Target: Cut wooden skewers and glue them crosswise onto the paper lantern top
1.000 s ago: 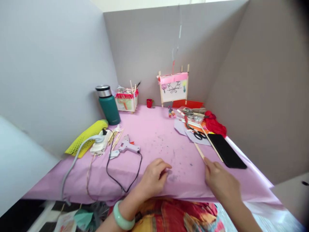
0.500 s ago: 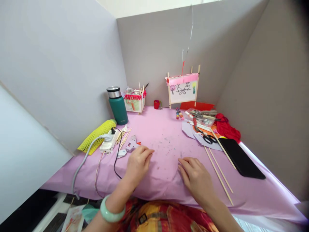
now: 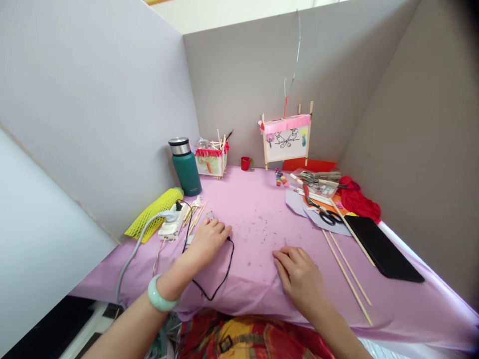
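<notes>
My left hand point(image 3: 210, 242), with a pale green bangle point(image 3: 160, 295) on the wrist, is closed over the glue gun point(image 3: 210, 215). Most of the gun is hidden under the palm, and only a small light part shows past the knuckles. Its black cord point(image 3: 227, 271) comes out by the fingertips and loops on the pink cloth. Beside the wrist, a small pale piece point(image 3: 189, 240) is partly covered. My right hand point(image 3: 297, 273) rests on the cloth near the front, its fingers bent together with nothing visible in them.
A power strip point(image 3: 172, 224), yellow mesh point(image 3: 153, 214) and green bottle point(image 3: 187, 173) stand left. Thin sticks point(image 3: 348, 276), scissors point(image 3: 329, 216) and a black phone point(image 3: 381, 248) lie right. A picture-sided stick frame point(image 3: 287, 142) hangs at the back, near a red cup point(image 3: 245, 163).
My left hand has moved left and closed over the glue gun, which lay beside it before. The black cord has shifted right into a loop. My right hand stays nearly in place.
</notes>
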Motion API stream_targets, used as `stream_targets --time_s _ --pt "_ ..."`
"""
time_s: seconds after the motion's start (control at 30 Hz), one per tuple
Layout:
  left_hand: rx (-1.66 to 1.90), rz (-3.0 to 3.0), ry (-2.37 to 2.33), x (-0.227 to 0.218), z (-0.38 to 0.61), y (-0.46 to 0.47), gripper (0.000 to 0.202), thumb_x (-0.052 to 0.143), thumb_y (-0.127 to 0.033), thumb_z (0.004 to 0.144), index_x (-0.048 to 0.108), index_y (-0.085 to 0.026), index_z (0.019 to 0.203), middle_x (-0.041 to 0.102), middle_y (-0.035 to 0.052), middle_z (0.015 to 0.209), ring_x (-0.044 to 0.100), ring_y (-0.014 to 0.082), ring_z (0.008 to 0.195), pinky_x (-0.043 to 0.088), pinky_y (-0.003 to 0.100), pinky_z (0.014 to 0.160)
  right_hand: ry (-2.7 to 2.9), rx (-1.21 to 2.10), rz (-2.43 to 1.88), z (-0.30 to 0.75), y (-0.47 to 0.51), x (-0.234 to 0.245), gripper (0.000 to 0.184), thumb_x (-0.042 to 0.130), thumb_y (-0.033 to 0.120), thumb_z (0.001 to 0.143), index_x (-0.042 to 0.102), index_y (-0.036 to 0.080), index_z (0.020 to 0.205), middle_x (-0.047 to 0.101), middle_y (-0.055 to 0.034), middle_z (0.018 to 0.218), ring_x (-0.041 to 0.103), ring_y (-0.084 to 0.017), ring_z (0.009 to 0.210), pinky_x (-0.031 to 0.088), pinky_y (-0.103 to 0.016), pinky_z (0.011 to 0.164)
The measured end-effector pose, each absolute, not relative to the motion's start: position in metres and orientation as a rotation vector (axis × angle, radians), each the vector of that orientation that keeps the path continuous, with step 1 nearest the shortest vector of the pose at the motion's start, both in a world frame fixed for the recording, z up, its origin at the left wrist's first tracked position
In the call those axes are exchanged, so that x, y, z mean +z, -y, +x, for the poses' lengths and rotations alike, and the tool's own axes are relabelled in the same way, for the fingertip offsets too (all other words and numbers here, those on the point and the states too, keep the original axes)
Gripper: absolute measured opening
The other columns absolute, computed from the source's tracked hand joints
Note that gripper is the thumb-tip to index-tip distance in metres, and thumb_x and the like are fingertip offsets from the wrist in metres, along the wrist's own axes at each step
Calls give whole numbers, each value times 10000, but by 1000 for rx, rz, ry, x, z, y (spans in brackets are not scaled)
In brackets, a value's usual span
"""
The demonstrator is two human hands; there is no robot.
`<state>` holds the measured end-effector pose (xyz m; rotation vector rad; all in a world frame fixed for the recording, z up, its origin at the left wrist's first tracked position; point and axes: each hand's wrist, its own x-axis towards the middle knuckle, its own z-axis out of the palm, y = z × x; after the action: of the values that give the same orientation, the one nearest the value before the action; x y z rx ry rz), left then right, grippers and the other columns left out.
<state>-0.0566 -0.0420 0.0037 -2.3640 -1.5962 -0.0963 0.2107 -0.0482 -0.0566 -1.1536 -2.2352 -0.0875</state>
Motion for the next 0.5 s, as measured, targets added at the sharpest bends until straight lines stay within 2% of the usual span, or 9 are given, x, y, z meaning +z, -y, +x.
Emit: stream_targets --time_s 0.23,0.33,0.4,0.5 --pt "-132 -2258 1701 10 -80 36 345 425 -40 843 627 -167 1092 683 124 911 572 267 888 398 420 779 2245 -60 -1181 210 50 -54 210 471 186 922 666 155 991 626 -91 938 524 -216 887 420 -348 811" --pt "-222 -2180 1760 10 -94 40 484 406 15 790 570 -176 1202 645 137 1132 555 273 1044 414 415 830 2247 -64 -1190 210 50 -54 213 467 190 925 667 158 991 626 -89 941 524 -216 892 421 -348 813" --pt "-288 -2122 1801 15 -105 47 499 409 15 771 570 -171 1205 601 133 1221 541 262 1104 421 397 870 2248 -62 -1191 210 50 -55 214 471 196 925 668 155 997 626 -89 944 524 -217 894 421 -350 815" --pt "-409 -2024 1940 28 -117 64 313 428 -88 827 661 -166 1021 670 98 1039 614 230 946 456 347 822 2246 -65 -1187 210 50 -55 213 484 206 921 672 146 999 628 -90 939 523 -222 890 422 -353 815"
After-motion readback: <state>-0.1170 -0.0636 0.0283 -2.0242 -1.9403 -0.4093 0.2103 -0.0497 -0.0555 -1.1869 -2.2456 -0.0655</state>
